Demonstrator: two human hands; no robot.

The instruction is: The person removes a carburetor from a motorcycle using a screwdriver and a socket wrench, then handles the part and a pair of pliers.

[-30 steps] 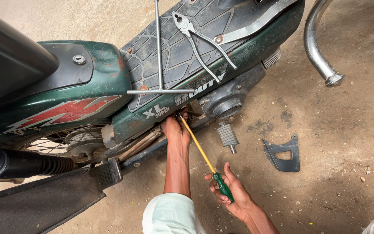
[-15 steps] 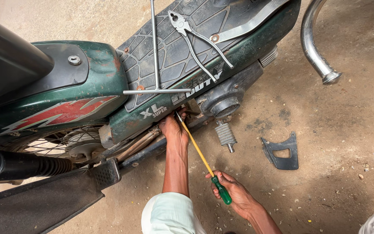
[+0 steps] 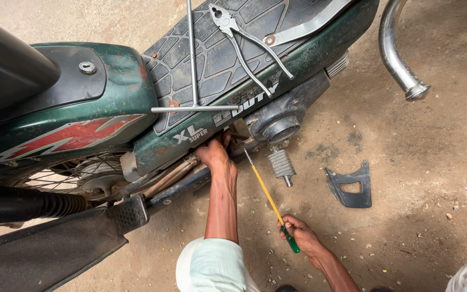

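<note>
A dark green moped [image 3: 98, 116] stands across the concrete ground. My left hand [image 3: 215, 155] reaches up under its body beside the engine; the fingertips are hidden behind the frame. My right hand [image 3: 302, 236] grips the green handle of a long screwdriver [image 3: 266, 192] with a yellow shaft. The shaft slants up and to the left, and its tip hangs just right of my left hand, below the engine's round cover [image 3: 279, 128].
Pliers [image 3: 244, 38] and a T-shaped metal wrench [image 3: 192, 81] lie on the black ribbed floorboard [image 3: 217, 59]. A ribbed foot peg [image 3: 281, 165] sticks out under the engine. A black bracket [image 3: 352, 189] lies on the ground. A chrome pipe [image 3: 398, 59] curves in at upper right.
The screwdriver has drawn back down and to the right, so its tip is now clear of the spot by my left hand. My left hand stays under the frame.
</note>
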